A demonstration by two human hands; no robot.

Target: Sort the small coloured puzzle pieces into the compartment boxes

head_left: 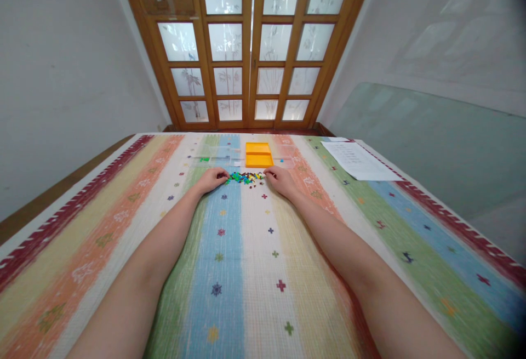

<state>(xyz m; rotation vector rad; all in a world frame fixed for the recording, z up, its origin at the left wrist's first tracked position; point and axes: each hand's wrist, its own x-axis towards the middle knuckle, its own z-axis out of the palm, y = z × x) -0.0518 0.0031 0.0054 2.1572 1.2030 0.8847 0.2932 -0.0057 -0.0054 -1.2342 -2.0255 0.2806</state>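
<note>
A loose pile of small blue, green, yellow and dark pieces (245,178) lies on the striped cloth; they look like tiny beads or bricks. At its left edge is my left hand (213,180), thumb and fingers pressed together by a green piece. My right hand (281,179) sits at the right edge with its fingertips pinched. Whatever either pinch holds is too small to name. Just behind the pile stands an orange box (259,162). Clear plastic trays flank it: the left tray has green pieces (204,159) in it, the right one a blue piece (281,160).
Printed paper sheets (358,160) lie at the back right of the table. A striped, patterned tablecloth (258,271) covers the tabletop. Beyond the far edge are wood-framed glass doors (246,41), with walls on both sides. A pale green panel (427,145) leans at the right.
</note>
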